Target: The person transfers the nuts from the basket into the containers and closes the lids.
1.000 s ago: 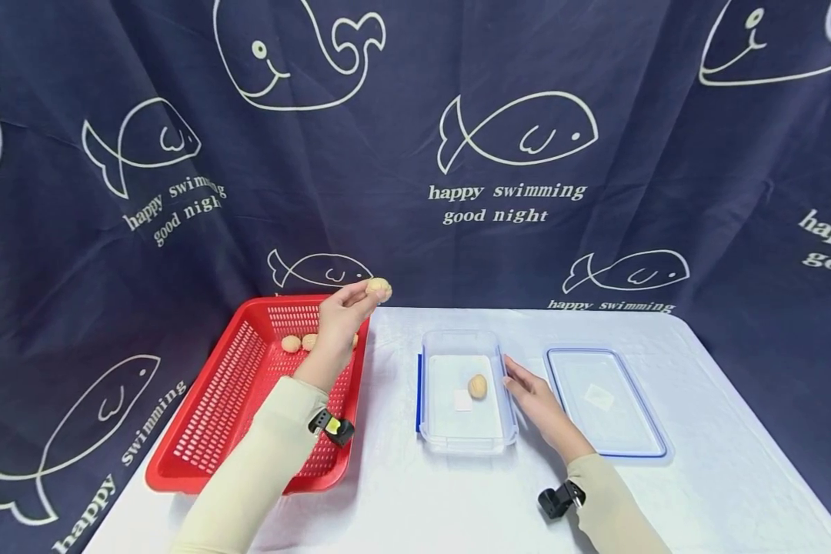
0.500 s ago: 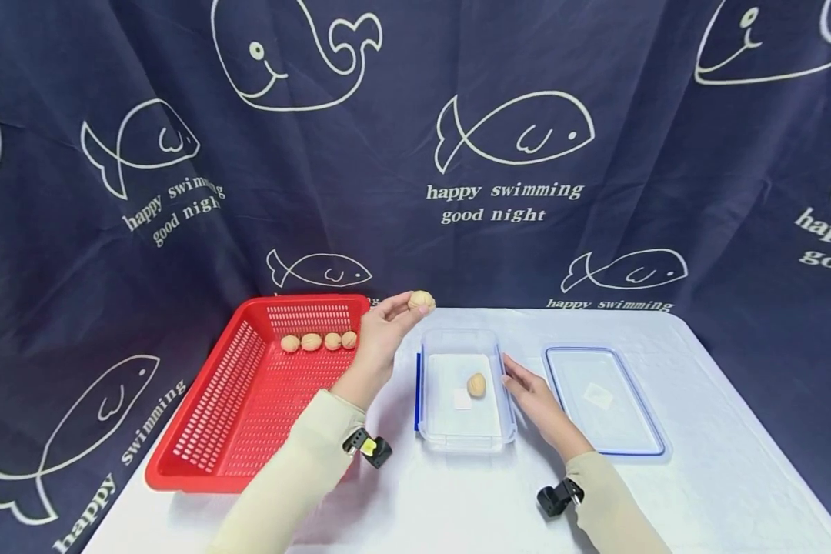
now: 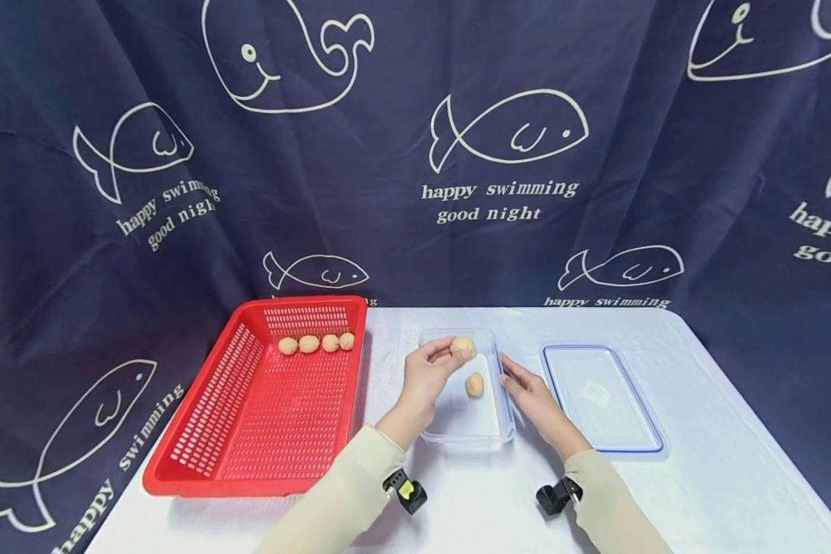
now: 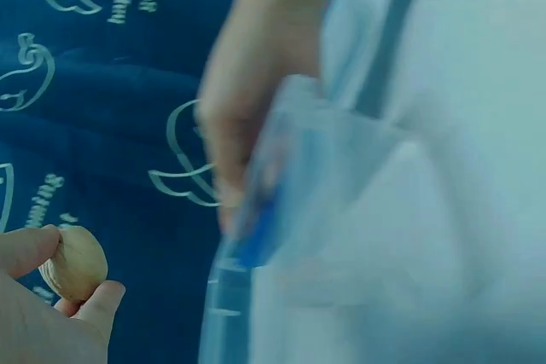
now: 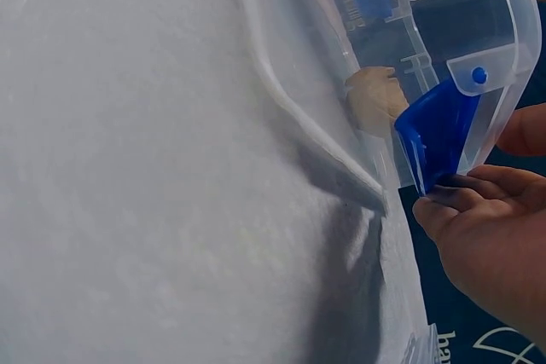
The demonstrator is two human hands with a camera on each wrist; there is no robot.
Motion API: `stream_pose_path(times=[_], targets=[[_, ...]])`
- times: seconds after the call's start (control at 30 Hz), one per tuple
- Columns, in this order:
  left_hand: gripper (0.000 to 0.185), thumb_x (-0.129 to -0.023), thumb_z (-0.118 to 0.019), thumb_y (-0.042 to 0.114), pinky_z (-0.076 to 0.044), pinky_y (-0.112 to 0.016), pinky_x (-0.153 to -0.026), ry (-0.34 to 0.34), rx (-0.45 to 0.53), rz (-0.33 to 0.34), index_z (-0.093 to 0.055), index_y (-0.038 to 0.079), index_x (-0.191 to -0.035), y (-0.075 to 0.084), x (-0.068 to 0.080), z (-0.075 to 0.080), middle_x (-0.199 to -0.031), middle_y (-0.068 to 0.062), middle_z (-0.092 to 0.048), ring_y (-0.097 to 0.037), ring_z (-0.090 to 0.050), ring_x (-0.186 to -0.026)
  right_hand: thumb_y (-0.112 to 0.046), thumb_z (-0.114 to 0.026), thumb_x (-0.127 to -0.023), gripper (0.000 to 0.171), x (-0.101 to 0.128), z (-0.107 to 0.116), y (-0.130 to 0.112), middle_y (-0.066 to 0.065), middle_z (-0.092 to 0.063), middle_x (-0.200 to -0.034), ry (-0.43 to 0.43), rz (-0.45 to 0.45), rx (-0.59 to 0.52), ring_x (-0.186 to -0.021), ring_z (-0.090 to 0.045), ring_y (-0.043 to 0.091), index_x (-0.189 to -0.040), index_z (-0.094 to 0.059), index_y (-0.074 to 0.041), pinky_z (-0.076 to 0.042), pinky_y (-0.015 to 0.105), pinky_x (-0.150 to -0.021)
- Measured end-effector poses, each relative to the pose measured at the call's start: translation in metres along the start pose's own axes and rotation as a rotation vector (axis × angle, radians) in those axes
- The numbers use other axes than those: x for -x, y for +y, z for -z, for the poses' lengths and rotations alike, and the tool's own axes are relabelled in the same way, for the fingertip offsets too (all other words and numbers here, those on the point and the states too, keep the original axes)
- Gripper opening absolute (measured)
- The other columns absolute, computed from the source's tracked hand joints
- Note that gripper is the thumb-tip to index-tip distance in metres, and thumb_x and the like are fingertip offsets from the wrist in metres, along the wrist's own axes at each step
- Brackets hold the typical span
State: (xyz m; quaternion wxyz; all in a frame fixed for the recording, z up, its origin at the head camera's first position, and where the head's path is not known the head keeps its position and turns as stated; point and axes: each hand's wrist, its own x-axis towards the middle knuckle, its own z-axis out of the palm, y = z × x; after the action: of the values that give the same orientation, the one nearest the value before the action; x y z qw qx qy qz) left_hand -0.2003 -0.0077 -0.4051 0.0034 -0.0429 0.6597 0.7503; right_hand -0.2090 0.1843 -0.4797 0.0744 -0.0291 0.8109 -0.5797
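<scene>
Walnut [image 3: 464, 347] in left hand [image 3: 421, 383], container [image 3: 467, 443] below, gap beside basket edge [image 3: 358, 369].

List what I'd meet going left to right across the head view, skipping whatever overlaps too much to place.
Red basket → left hand → right hand → clear lid with blue rim.

The walnuts [image 3: 463, 344] are tan, basket [image 3: 284, 423] red, curtain [image 3: 402, 46] fish-patterned navy
</scene>
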Motion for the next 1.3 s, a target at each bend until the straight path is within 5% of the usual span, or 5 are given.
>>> stream_pose_path(times=[0.23,0.37,0.6,0.97,1.3], targets=[[0.035,-0.077,-0.076,0.002,-0.055,-0.023,-0.076,-0.041,-0.076,0.0,-0.065,-0.006,-0.109,-0.039,0.001,-0.008,-0.097,-0.013,-0.07,-0.015,-0.066,-0.087,-0.02,-0.044,-0.102,0.053,0.0,-0.001,-0.003,0.015,-0.026,-0.155,0.014,-0.003,0.006,-0.142,-0.024,0.034,-0.151,-0.028,-0.007,-0.019,0.047,-0.115],[0.031,-0.076,-0.078,0.004,-0.055,-0.022,-0.071,-0.104,-0.15,-0.058,-0.066,-0.005,-0.103,-0.053,0.004,-0.008,-0.089,-0.009,-0.071,-0.013,-0.067,-0.081,-0.019,-0.045,-0.102,0.052,0.0,-0.001,-0.004,0.015,-0.028,-0.154,0.019,0.002,-0.006,-0.141,-0.025,0.034,-0.15,-0.029,-0.007,-0.019,0.046,-0.115],[0.03,-0.072,-0.079,-0.001,-0.055,-0.022,-0.07,-0.143,-0.256,-0.069,-0.068,-0.007,-0.1,-0.062,0.002,-0.008,-0.086,-0.008,-0.07,-0.012,-0.067,-0.079,-0.02,-0.046,-0.102,0.053,0.0,0.0,-0.003,0.015,-0.028,-0.154,0.019,0.01,-0.014,-0.141,-0.025,0.034,-0.15,-0.029,-0.007,-0.018,0.046,-0.115],[0.025,-0.07,-0.081,-0.002,-0.05,-0.016,-0.062,-0.272,-0.558,-0.112,-0.072,-0.004,-0.093,-0.068,0.003,-0.012,-0.078,-0.005,-0.069,-0.005,-0.058,-0.069,-0.02,-0.045,-0.102,0.054,0.003,0.003,-0.002,0.016,-0.026,-0.154,0.008,0.025,-0.037,-0.142,-0.023,0.034,-0.151,-0.027,-0.007,-0.016,0.046,-0.115],[0.028,-0.066,-0.082,-0.002,-0.05,-0.017,-0.065,-0.321,-0.734,-0.25,-0.072,-0.005,-0.092,-0.072,0.005,-0.011,-0.081,-0.008,-0.072,-0.008,-0.061,-0.07,-0.021,-0.048,-0.101,0.053,0.003,-0.002,-0.002,0.016,-0.03,-0.153,0.024,0.013,-0.016,-0.141,-0.026,0.034,-0.15,-0.031,-0.007,-0.018,0.047,-0.115]])
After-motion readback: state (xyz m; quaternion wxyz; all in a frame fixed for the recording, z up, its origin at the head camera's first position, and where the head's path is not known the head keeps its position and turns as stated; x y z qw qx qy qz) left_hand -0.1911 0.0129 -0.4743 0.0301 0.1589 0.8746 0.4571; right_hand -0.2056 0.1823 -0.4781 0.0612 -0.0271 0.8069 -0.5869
